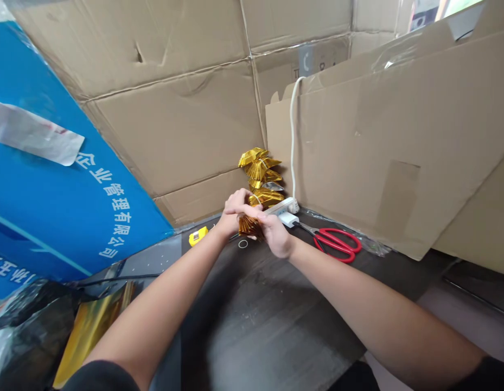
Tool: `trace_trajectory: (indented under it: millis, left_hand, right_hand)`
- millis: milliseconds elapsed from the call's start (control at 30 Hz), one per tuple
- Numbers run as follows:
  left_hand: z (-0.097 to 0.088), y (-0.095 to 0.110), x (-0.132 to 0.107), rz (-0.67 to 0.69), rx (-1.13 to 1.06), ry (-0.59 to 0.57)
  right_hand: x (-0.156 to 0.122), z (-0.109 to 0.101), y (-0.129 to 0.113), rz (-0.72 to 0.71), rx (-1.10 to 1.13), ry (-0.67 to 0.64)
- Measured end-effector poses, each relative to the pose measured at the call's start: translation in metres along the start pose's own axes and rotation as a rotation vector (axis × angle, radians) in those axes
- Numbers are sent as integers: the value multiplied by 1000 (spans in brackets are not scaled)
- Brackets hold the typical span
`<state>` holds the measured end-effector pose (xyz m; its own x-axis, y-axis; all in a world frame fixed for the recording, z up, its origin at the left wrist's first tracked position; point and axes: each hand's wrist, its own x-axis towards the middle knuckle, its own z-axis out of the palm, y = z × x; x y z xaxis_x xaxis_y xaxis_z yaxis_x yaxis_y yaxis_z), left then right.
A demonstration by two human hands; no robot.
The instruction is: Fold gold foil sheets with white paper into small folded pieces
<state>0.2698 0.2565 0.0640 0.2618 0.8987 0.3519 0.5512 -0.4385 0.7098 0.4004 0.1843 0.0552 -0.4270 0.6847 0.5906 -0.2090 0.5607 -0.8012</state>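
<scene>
Both my hands meet over the far part of a dark table (252, 320). My left hand (234, 209) and my right hand (276, 234) are closed around a pleated gold foil piece (250, 225) held between them. Just behind it stands a pile of folded gold foil pieces (260, 176), stacked against the cardboard. A small rubber band (243, 244) lies on the table under my hands.
Red scissors (336, 243) lie to the right. A white power strip (285, 207) with a plug and a white cable (292, 136) sits behind my hands. A yellow small object (198, 237) lies to the left. Cardboard walls (186, 108) surround the table; a blue printed board (52, 217) and gold foil sheets (89, 326) stand at left.
</scene>
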Motion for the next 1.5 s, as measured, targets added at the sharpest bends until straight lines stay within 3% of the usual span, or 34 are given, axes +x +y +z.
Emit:
trace_trajectory:
  millis: [100, 233, 333, 467, 700, 967, 1167, 1333, 1500]
  left_hand:
    - [-32, -2, -26, -41, -35, -7]
    - [-61, -13, -82, -141, -99, -9]
    - [-69, -27, -116, -207, -109, -1]
    - [-73, -46, -140, -248, -72, 29]
    - [-73, -61, -162, -148, 83, 39]
    - [-78, -82, -170, -54, 137, -104]
    - [-87, -93, -166, -8, 83, -227]
    - [-87, -92, -169, 3, 80, -223]
    - [-86, -90, -172, 71, 88, -238]
  right_hand:
    - [1, 2, -1, 18, -28, -39]
    - [-3, 11, 2, 5, -200, -133]
    - [-11, 24, 8, -30, -331, -198]
    - [-21, 41, 17, -70, -436, -274]
    - [-30, 54, 25, -70, -557, -380]
    - [-37, 55, 46, -112, -530, -521]
    - [-38, 57, 39, -82, -559, -603]
    - [-41, 68, 33, -185, -761, -533]
    - [-43, 76, 37, -107, -905, -488]
